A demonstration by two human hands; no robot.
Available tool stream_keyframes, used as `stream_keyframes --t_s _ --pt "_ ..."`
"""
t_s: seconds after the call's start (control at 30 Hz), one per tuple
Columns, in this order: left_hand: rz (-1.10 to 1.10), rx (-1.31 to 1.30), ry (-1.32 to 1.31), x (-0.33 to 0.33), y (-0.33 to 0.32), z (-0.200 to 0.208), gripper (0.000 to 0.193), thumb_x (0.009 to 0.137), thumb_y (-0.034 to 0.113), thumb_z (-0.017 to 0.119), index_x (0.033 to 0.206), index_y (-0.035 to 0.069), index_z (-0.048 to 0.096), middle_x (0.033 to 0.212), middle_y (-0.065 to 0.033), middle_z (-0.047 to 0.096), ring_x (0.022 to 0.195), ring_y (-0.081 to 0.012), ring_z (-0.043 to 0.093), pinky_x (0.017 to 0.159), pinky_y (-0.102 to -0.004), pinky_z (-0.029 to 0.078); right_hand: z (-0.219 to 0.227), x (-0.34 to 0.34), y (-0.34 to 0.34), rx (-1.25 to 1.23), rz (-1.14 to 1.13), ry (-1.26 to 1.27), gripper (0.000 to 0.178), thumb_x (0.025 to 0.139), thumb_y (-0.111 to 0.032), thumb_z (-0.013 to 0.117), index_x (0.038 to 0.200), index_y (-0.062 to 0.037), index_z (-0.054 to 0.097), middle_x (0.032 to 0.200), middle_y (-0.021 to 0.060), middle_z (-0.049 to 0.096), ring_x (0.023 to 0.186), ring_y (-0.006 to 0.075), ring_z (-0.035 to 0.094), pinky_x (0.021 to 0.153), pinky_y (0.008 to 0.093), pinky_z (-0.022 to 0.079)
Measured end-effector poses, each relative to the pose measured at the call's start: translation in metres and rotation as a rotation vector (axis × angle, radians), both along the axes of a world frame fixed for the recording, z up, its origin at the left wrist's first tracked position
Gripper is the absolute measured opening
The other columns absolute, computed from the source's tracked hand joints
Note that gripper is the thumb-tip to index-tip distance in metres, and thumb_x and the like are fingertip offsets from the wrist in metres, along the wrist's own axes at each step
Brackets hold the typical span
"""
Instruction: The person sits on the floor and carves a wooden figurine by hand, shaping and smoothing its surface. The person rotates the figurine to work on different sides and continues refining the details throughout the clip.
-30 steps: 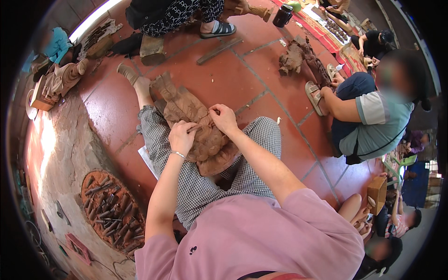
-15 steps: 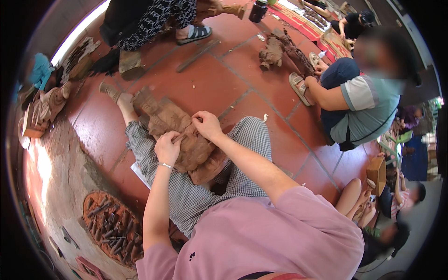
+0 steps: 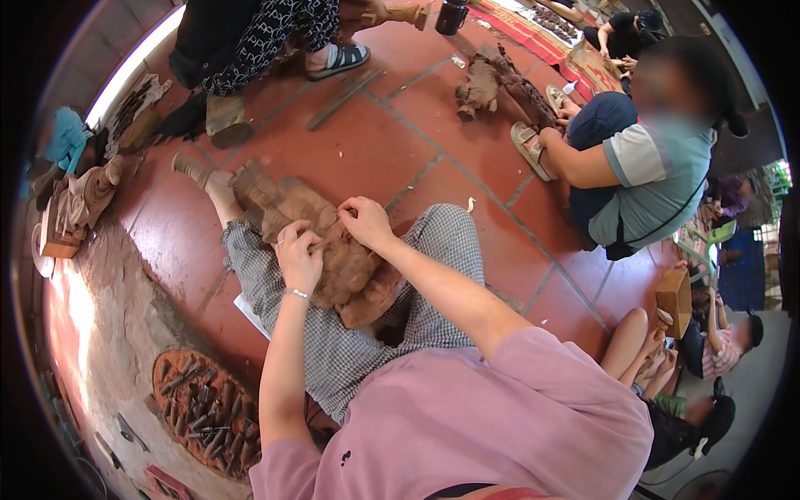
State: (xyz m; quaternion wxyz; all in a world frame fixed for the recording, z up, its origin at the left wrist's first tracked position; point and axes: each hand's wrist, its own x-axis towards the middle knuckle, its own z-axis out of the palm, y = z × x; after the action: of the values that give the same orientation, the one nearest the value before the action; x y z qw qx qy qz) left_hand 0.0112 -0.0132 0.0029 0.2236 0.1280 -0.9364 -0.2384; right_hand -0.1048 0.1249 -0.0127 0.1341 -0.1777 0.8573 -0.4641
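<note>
— Wood carving (image 3: 321, 242), brown and long, is seen laid across the lap of a seated person in checked trousers (image 3: 367, 350) and a pink shirt (image 3: 467, 425), above a red tiled floor (image 3: 367, 142). Where are the hands placed?

— Both are set on the upper face of the carving. The left hand (image 3: 300, 257), a thin bracelet at its wrist, is curled with fingers bent down onto the wood. The right hand (image 3: 365, 221) is pressed just beside it, fingers bunched together at the carving's surface. Whether a small tool is pinched in either hand cannot be told.

— What is shown around the carving?

— Left of and below the carving, a round tray of chisels (image 3: 204, 408) is seen on the floor. Farther left of the carving, a pale carved figure (image 3: 79, 204) is stood near the wall. Beyond the carving's far end, a person in patterned trousers (image 3: 258, 37) and a sandal (image 3: 337, 60) is partly shown. A second rough wood figure (image 3: 492, 79) is laid on the tiles up and to the right of the carving, well apart from it.

— And to the right of the carving?

— A seated person in a teal shirt (image 3: 658, 179) is pictured there, knees drawn up, with others seated farther off near the picture's rim. A white sheet (image 3: 250, 312) is glimpsed under the trousers, just below the carving.
</note>
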Motion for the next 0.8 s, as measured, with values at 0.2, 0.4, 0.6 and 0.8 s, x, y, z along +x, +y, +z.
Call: stream_keyframes --t_s 0.2,0.4,0.6,0.8 --pt "0.007 -0.021 0.062 -0.009 0.003 -0.006 0.013 0.066 0.001 0.070 0.074 0.008 0.063 0.104 -0.0028 0.063 0.104 -0.0280 0.057 0.086 -0.0416 0.045 -0.001 -0.002 -0.001 0.000 0.005 0.041 0.019 0.083 -0.023 0.060 0.088 -0.0079 0.071 0.096 0.0117 0.067 0.096 0.0326 0.063 0.085 0.0440 0.050" --pt "-0.066 -0.031 0.101 -0.018 0.001 -0.003 0.012 0.066 -0.001 0.070 0.072 0.006 0.062 0.098 -0.0053 0.062 0.099 -0.0296 0.057 0.084 -0.0403 0.047 -0.003 -0.004 0.000 -0.018 0.008 0.039 0.020 0.083 -0.024 0.061 0.089 -0.0078 0.071 0.096 0.0121 0.067 0.094 0.0329 0.063 0.084 0.0435 0.050" --pt "-0.108 0.021 0.001 0.002 -0.012 0.005 0.010 0.068 0.001 0.071 0.068 0.006 0.061 0.097 -0.0043 0.062 0.098 -0.0288 0.057 0.081 -0.0400 0.049 -0.004 -0.003 0.000 -0.012 -0.001 0.030 0.020 0.084 -0.024 0.061 0.090 -0.0079 0.071 0.096 0.0121 0.067 0.096 0.0325 0.063 0.085 0.0430 0.050" --pt "-0.085 -0.016 0.066 -0.017 -0.001 -0.002 0.013 0.069 0.000 0.068 0.078 0.006 0.061 0.095 -0.0060 0.061 0.095 -0.0302 0.057 0.080 -0.0392 0.050 -0.008 -0.004 -0.002 -0.011 0.008 0.056 0.020 0.084 -0.024 0.062 0.091 -0.0083 0.071 0.097 0.0122 0.067 0.095 0.0325 0.063 0.086 0.0429 0.049"
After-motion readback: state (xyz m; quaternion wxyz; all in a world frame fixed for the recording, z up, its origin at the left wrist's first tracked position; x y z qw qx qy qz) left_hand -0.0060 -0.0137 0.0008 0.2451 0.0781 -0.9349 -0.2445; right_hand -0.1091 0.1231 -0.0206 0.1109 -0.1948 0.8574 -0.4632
